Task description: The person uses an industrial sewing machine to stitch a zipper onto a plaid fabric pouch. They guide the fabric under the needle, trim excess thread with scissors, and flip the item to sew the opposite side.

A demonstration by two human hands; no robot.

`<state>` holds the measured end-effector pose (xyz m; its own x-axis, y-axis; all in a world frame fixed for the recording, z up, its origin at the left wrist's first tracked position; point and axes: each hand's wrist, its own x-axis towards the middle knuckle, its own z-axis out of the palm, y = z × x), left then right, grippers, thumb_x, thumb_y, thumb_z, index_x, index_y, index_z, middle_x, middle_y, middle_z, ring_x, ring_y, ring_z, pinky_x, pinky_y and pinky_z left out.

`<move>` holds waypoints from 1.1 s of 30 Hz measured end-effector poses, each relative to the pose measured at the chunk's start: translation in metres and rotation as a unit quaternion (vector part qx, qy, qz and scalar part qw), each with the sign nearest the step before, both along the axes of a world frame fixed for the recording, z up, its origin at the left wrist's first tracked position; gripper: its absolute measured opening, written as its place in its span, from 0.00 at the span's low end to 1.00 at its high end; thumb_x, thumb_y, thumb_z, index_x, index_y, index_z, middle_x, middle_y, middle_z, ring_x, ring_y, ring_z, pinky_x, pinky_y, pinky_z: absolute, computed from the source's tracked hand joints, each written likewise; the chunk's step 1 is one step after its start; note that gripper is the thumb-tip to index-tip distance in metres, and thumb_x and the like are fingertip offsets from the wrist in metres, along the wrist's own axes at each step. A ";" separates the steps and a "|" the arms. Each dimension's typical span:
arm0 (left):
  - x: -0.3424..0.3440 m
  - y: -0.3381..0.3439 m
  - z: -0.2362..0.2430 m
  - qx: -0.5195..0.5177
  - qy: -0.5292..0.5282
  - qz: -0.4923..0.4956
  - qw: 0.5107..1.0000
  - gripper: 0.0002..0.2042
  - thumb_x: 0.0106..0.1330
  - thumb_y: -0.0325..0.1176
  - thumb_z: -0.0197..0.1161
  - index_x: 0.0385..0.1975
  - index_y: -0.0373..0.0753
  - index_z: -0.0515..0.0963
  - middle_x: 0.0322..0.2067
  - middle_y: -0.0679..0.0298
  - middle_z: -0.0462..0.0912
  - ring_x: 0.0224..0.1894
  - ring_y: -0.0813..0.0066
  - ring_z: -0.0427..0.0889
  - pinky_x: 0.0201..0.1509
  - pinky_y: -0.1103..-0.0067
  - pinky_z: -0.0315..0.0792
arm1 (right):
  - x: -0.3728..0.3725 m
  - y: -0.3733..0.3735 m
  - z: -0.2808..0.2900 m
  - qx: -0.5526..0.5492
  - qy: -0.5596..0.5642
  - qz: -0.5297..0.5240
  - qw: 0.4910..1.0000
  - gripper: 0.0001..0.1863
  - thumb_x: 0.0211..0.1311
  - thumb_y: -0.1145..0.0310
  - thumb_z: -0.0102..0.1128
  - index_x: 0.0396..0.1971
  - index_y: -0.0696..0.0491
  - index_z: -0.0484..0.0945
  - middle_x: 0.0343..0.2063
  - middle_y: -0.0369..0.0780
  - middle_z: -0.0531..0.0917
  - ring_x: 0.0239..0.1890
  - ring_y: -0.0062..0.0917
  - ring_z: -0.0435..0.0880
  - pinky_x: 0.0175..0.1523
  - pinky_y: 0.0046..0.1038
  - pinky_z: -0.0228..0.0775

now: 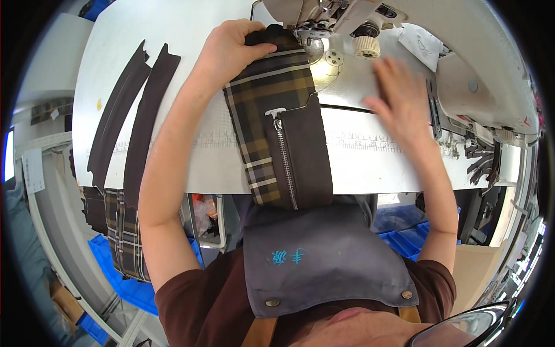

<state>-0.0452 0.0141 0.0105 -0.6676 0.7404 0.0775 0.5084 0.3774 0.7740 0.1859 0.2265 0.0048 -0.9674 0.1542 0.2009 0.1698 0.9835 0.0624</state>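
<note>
A plaid fabric panel in brown, black and white lies on the sewing machine's bed, its near end hanging over the front edge. On its right side is a dark brown fabric piece with a silver metal zipper and its pale pull. My left hand grips the panel's far end, thumb on top, just left of the presser foot. Over the metal plate to the right, my right hand is apart from the fabric, blurred by motion. Its thumb is spread from the fingers, and nothing shows in it.
The sewing machine arches over the right side. Two dark fabric strips lie at left, above hanging plaid pieces. Blue bins stand below the table. Dark scraps sit at far right near a black tool.
</note>
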 end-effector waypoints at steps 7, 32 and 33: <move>0.010 0.002 0.020 -0.062 0.048 0.014 0.997 0.20 0.50 0.32 0.67 0.45 0.35 0.78 0.35 0.56 0.83 0.39 0.65 0.82 0.46 0.75 0.72 | 0.023 -0.033 0.042 -0.250 -0.113 0.241 0.931 0.45 0.39 0.70 0.71 0.63 0.49 0.61 0.65 0.43 0.60 0.68 0.44 0.53 0.68 0.47 0.48; -0.056 0.051 -0.014 0.003 0.113 -0.136 0.984 0.22 0.60 0.30 0.63 0.55 0.42 0.66 0.41 0.61 0.81 0.37 0.65 0.80 0.46 0.73 0.73 | -0.043 -0.054 0.003 -0.116 0.078 0.307 0.941 0.22 0.46 0.75 0.58 0.46 0.55 0.76 0.51 0.42 0.77 0.56 0.36 0.73 0.59 0.37 0.66; -0.055 0.055 -0.014 -0.002 0.110 -0.122 0.986 0.21 0.60 0.30 0.63 0.54 0.42 0.67 0.40 0.61 0.82 0.38 0.65 0.80 0.47 0.73 0.73 | -0.037 -0.052 0.002 -0.115 0.074 0.301 0.944 0.22 0.46 0.75 0.58 0.46 0.55 0.76 0.51 0.43 0.77 0.56 0.36 0.73 0.59 0.37 0.66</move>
<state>-0.1006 0.0695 -0.0036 -0.4367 0.8775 0.1981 0.7405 0.2256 0.6331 0.1490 0.1749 0.0071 -0.8580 -0.3578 0.3686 -0.4331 0.8897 -0.1445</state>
